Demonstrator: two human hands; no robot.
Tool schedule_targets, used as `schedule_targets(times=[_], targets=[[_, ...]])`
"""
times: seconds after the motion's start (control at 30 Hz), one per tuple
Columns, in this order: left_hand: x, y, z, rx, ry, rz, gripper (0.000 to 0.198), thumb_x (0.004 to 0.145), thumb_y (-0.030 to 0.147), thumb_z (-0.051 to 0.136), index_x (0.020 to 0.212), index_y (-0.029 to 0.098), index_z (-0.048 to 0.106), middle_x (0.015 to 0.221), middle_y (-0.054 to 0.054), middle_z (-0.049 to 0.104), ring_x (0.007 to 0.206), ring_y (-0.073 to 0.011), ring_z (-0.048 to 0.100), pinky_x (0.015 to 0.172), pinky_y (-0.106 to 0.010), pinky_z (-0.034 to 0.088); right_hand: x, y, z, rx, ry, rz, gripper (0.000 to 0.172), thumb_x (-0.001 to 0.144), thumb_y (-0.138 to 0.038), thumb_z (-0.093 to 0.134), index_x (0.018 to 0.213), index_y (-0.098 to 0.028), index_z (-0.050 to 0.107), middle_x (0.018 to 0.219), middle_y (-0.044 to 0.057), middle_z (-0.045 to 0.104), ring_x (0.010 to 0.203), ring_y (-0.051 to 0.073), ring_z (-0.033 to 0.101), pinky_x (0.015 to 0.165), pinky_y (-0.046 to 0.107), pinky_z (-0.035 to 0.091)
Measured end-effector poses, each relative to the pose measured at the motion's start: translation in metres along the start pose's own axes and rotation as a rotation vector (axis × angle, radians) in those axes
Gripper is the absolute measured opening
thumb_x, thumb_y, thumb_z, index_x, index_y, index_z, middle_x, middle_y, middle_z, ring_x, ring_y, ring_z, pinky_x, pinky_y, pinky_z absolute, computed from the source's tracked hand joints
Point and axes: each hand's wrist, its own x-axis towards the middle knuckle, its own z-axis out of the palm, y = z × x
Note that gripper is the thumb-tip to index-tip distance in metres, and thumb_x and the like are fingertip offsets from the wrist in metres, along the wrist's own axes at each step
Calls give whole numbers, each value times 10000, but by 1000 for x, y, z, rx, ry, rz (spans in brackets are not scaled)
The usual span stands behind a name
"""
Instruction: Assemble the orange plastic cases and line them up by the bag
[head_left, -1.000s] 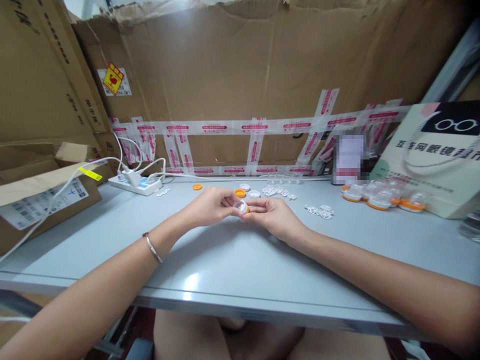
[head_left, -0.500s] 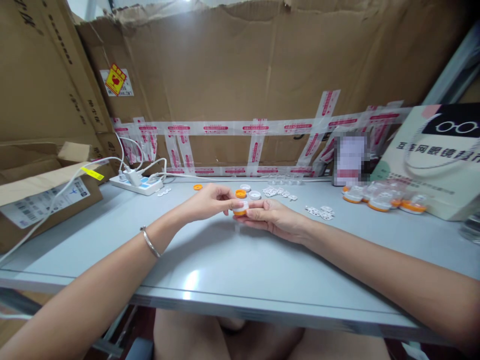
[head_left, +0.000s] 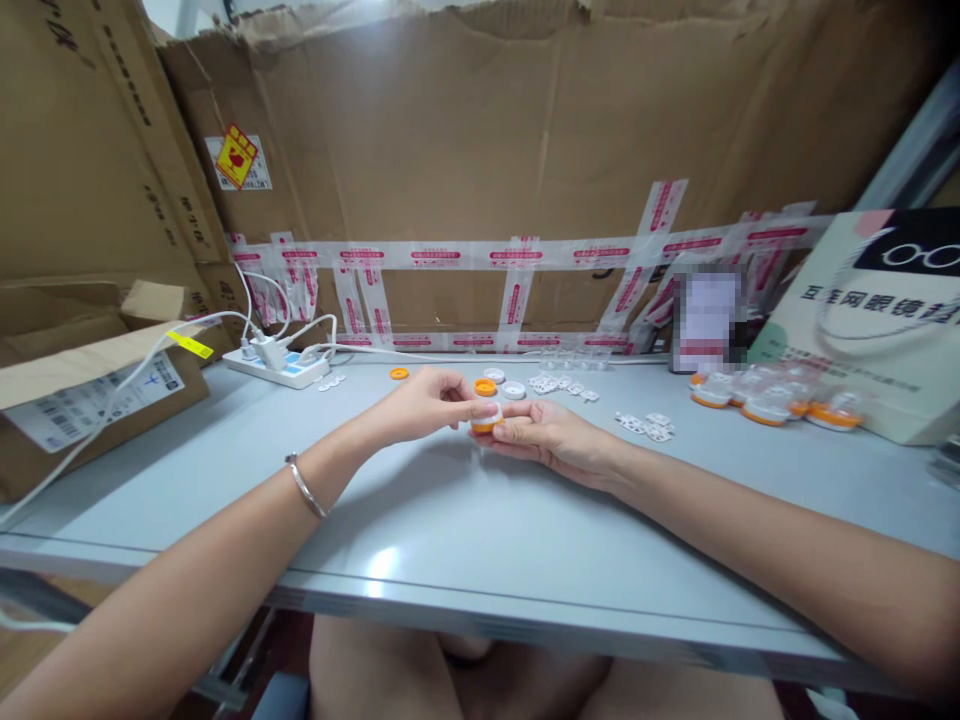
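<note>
Above the middle of the grey table, both hands meet at a small round orange-and-white plastic piece (head_left: 487,424). My right hand (head_left: 551,437) grips it from the right, thumb in front and fingers beneath. My left hand (head_left: 435,402) is closed at its upper left, with thumb and fingers on its white top. Just behind lie an orange ring-shaped part (head_left: 485,386) and two white round parts, one of them a white disc (head_left: 513,390). Another orange ring (head_left: 399,373) rests farther left. White flat pieces with holes (head_left: 551,383) lie to the right, and a second group (head_left: 646,427) sits nearer.
Several orange-and-white pieces with clear tops (head_left: 766,408) stand at the right, before a paper bag (head_left: 862,330). A blurred-out upright object (head_left: 706,320) leans at the back. A power strip (head_left: 277,368) with white cables and an open carton (head_left: 105,400) occupy the left.
The whole view has shifted slightly, so things appear a little farther right. Both hands keep their hold on the round piece, with hardly any visible finger movement.
</note>
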Motion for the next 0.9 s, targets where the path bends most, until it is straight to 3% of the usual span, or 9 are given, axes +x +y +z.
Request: schedule_targets(times=[0.33,0.63,0.9], targets=[[-2,1,-1,-48,-85,44,252,662,310,640,796,100,602,705,-31,626,647,-101,563,598,-215,434,2,9,2,8,12,-71,267,633,-258,713,864,-132,665,824,63,703,835,147,654,929,322,444],[-2,2,0,132,-55,-35,264,666,350,626,760,105,598,658,-43,642,610,-127,586,551,-220,438,2,11,7,-48,88,-99,337,592,-261,737,897,-152,647,789,41,703,813,153,654,905,335,452],[-3,2,-2,250,-83,114,198,699,231,604,866,124,598,730,-31,650,706,-126,594,643,-217,452,2,13,2,-42,52,-73,304,618,-253,724,905,-183,653,832,13,689,826,111,630,893,294,450]])
